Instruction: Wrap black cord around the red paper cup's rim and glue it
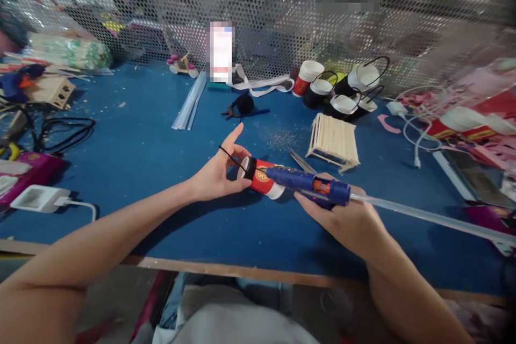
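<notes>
My left hand (223, 171) is closed around the open end of a red paper cup (268, 174) that lies on its side over the blue table. A black band circles the cup's rim, and a loose black cord (228, 155) runs from it past my fingers. In my right hand (349, 220) is a blue hot glue gun (306, 183), its nozzle at the black band. A long clear glue stick (423, 219) sticks out of the gun's back. Behind the gun lie scissors (300, 161), partly hidden.
A craft-stick frame (334, 141) stands to the right, with several cups with black cord handles (342, 105) behind it. Spare glue sticks (189, 102), pliers (231, 111) and a black cord ball (244, 102) lie farther back. A white charger (40, 199) sits at left. Perforated metal (266, 11) closes the back.
</notes>
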`<state>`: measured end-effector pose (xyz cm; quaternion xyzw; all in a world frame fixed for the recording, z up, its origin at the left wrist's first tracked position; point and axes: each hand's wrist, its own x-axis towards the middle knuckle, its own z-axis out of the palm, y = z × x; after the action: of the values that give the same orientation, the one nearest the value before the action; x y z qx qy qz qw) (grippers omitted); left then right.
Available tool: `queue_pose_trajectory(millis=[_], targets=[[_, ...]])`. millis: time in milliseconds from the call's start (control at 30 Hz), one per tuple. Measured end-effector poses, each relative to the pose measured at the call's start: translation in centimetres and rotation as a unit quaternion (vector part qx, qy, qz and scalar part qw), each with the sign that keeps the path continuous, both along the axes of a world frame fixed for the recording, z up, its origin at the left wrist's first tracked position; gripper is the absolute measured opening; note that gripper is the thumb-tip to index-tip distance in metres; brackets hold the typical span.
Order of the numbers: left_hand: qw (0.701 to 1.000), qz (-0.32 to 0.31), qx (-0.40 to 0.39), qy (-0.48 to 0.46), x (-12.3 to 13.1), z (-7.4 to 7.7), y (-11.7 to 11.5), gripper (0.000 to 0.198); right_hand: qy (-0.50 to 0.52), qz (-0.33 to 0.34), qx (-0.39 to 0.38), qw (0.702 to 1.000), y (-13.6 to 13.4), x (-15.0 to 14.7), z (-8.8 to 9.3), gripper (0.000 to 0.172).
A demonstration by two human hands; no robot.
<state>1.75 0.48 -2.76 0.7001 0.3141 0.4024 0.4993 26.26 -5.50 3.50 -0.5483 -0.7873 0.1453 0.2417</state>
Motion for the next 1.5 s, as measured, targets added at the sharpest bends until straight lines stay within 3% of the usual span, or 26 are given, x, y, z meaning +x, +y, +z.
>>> queue_pose_trajectory(millis=[367,1000,1200,1500], targets=[[0.998,0.02,-0.056,-0.018,0.2,0.5,-0.3,0.102,-0.032,0.039,0.016,0.999,-0.9,0.8,-1.7,0.005],[0.999,0.023,-0.046,-0.006,0.2,0.4,-0.2,0.106,-0.053,0.054,0.068,0.995,-1.1,0.7,-1.7,0.004],[1.0,0.005,-0.004,0.002,0.0,-0.1,-0.1,0.103,-0.026,0.071,0.022,0.997,-1.2,1.1,-1.7,0.005],[0.999,-0.016,0.034,0.009,0.0,0.0,-0.3,0.102,-0.044,0.011,0.031,0.999,-0.9,0.8,-1.5,0.007]])
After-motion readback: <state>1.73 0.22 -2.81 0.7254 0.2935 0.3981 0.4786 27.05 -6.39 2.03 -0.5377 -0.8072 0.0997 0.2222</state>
